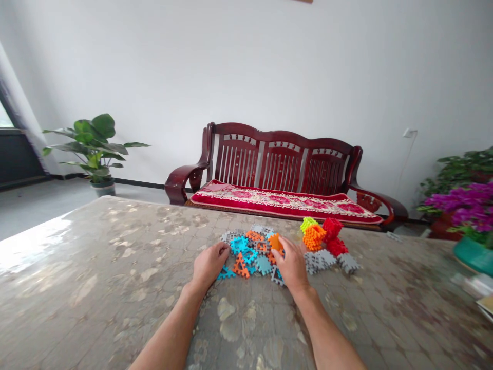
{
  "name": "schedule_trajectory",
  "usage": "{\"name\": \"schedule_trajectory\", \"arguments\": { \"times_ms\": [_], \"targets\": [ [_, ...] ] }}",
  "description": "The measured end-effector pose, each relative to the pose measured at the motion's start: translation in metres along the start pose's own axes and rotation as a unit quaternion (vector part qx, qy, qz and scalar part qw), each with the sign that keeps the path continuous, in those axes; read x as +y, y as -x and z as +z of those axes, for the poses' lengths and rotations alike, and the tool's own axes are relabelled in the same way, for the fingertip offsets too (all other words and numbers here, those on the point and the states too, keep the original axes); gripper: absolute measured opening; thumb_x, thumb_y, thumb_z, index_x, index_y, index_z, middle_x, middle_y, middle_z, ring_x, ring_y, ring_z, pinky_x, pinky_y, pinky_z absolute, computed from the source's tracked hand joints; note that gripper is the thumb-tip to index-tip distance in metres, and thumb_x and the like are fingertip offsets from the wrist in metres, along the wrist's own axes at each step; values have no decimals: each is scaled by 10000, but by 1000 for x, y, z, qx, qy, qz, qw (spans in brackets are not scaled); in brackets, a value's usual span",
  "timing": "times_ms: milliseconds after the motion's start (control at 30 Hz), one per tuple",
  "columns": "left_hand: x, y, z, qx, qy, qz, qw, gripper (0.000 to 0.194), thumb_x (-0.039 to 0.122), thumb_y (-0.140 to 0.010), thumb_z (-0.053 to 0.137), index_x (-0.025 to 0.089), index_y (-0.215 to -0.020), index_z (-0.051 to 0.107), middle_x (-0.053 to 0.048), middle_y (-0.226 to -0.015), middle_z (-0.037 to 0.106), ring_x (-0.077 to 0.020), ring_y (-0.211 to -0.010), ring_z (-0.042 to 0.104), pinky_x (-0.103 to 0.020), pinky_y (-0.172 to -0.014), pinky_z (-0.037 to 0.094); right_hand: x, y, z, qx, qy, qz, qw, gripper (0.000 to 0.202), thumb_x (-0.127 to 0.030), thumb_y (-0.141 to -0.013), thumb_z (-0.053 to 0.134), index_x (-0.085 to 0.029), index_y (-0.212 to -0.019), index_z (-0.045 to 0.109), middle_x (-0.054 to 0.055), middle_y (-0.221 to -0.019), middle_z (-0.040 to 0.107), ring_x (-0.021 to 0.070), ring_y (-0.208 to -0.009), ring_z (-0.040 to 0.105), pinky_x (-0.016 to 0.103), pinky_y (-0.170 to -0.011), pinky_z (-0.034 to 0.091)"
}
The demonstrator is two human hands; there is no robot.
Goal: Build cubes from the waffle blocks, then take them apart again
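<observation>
Two bare forearms come up from the bottom edge, cut off below the elbow, and reach across the table [96, 288], whose glossy patterned top throws back a bright glare at the left. The left hand [208, 264] lies knuckles up at the near left edge of a heap of flat toothed plastic pieces [252, 249], fingers curled onto a blue piece [239, 244]; how tightly it grips, I cannot tell, since the fingertips are tucked under. The right hand [292, 266] rests palm down on the right side of the heap, fingers loosely spread, its tips against an orange piece [276, 241]; what lies beneath the palm is hidden, so I cannot say whether it holds anything. Between the hands sit an orange triangle [241, 266] and more blue, orange and grey bits, too small and jumbled to count.

Just right of the right hand stands a built cluster [323, 236] of green, orange and red blocks, with grey pieces [321, 260] lying flat at its foot, near the heap.

Beyond the table a dark red wooden bench [281, 164] with a flowered red cushion [285, 201] stands against the white wall, its legs hidden by the table edge. A broad-leaved potted plant [94, 149] is on the floor at left. At the right edge purple flowers [468, 203] in a green pot [472, 255] are cut off by the frame, and some pale things beside it are too clipped to make out
</observation>
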State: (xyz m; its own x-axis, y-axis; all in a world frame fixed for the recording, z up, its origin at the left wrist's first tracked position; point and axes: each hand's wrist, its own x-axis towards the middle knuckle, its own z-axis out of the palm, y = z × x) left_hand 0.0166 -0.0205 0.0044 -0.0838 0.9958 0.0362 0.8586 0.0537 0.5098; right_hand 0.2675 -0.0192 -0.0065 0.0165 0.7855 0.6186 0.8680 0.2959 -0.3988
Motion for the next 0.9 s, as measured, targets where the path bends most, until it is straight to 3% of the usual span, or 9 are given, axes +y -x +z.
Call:
{"name": "schedule_trajectory", "arguments": {
  "times_ms": [100,233,367,633,900],
  "targets": [
    [0,0,-1,2,-3,0,1000,272,371,-878,420,301,-940,675,9,-896,733,-173,-845,657,-217,-601,346,5,-10,-6,23,-39,34,998,403,-345,-831,537,-144,-1161,651,129,-1157,682,241,-1069,612,377,-960,443],
    [1,1,-2,0,-7,-3,1000,278,387,-877,413,307,-943,672,6,-894,730,-182,-841,653,-225,-602,345,20,-32,-24,37,-64,133,988,498,-442,-811,540,-140,-1193,645,137,-1152,686,246,-1009,644,364,-902,476],
    [0,1,-2,-1,-6,-1,1000,285,397,-882,402,311,-939,668,8,-899,728,-183,-861,653,-226,-615,347,45,-58,-51,41,6,181,983,506,-422,-804,559,-155,-1227,631,135,-1165,682,265,-1039,636,359,-894,462],
    [1,0,-3,-10,0,-4,1000,278,391,-878,410,303,-948,665,11,-892,728,-178,-854,657,-220,-616,347,99,-89,-96,-59,205,172,962,484,-432,-836,556,-205,-1262,594,117,-1132,691,260,-985,638,313,-784,440],
    [0,0,-2,-10,2,-5,1000,287,390,-875,413,309,-980,668,11,-925,730,-185,-883,662,-222,-627,357,103,-92,-99,-138,231,161,949,440,-413,-834,549,-230,-1230,602,92,-1104,702,242,-994,637,291,-776,417]
  ]
}}
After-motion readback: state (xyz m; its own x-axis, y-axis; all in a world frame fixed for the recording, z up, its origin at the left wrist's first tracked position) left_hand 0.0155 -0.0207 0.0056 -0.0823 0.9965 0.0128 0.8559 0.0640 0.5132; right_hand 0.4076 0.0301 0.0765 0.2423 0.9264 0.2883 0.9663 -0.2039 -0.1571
